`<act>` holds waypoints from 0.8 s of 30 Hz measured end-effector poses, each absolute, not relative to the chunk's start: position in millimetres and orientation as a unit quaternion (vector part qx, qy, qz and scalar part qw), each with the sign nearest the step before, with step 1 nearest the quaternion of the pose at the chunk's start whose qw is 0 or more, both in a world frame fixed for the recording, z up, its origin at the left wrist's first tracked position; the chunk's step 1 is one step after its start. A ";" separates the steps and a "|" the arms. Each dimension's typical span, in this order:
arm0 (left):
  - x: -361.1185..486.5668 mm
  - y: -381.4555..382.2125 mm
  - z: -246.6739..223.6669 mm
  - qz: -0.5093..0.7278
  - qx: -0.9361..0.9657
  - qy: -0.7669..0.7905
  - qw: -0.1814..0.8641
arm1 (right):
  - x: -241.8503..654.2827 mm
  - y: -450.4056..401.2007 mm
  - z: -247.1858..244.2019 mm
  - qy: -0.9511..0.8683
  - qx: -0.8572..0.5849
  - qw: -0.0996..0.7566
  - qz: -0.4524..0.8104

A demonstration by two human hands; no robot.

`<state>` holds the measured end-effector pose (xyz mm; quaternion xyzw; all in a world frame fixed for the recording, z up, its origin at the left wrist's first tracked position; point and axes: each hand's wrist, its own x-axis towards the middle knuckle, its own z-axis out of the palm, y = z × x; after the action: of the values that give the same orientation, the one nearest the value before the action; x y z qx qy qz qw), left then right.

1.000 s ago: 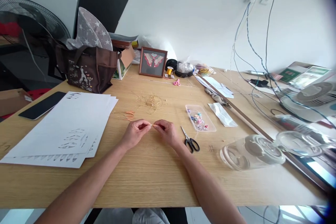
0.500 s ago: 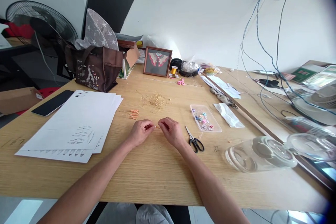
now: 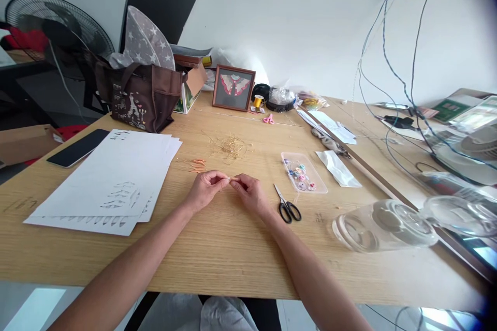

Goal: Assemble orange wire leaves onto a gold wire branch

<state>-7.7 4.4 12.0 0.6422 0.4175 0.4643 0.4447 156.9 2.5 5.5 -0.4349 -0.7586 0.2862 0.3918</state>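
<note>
Over the middle of the wooden table point(image 3: 233, 248), my left hand point(image 3: 205, 189) and my right hand point(image 3: 250, 192) meet at the fingertips. Both are closed in a pinch around something thin and small, too tiny to make out. Just beyond them lies a loose tangle of gold wire point(image 3: 232, 148). Several orange wrapped pieces point(image 3: 197, 165) rest beside it, nearer my left hand. Black-handled scissors point(image 3: 288, 208) lie to the right of my right hand, with a clear tray point(image 3: 305, 173) of colored thread spools behind them.
Printed white sheets point(image 3: 104, 181) and a dark tablet point(image 3: 77, 149) are at left. A brown bag point(image 3: 143, 95), a framed picture point(image 3: 233, 88) and pink scissors point(image 3: 268, 119) stand or lie farther back. At right are a clear jar point(image 3: 384, 225) and a white wrapper point(image 3: 338, 168).
My hands have drawn closer, so that their fingertips now meet. My left fingers have shifted slightly, and the camera view has tilted a little.
</note>
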 end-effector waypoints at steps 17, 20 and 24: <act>-5.5 4.3 3.6 0.392 0.734 0.435 0.345 | 164.1 2.4 12.8 -0.792 -0.449 0.372 0.179; -4.6 2.4 3.6 0.378 0.749 0.403 0.366 | 168.3 6.9 10.1 -0.777 -0.458 0.378 0.211; -5.4 1.1 6.8 0.394 0.736 0.373 0.405 | 169.0 9.0 8.3 -0.762 -0.463 0.379 0.248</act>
<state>-5.4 1.1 6.8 0.7356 0.3735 0.3941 0.4051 169.0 9.0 8.3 -0.4630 -0.7619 0.2481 0.3789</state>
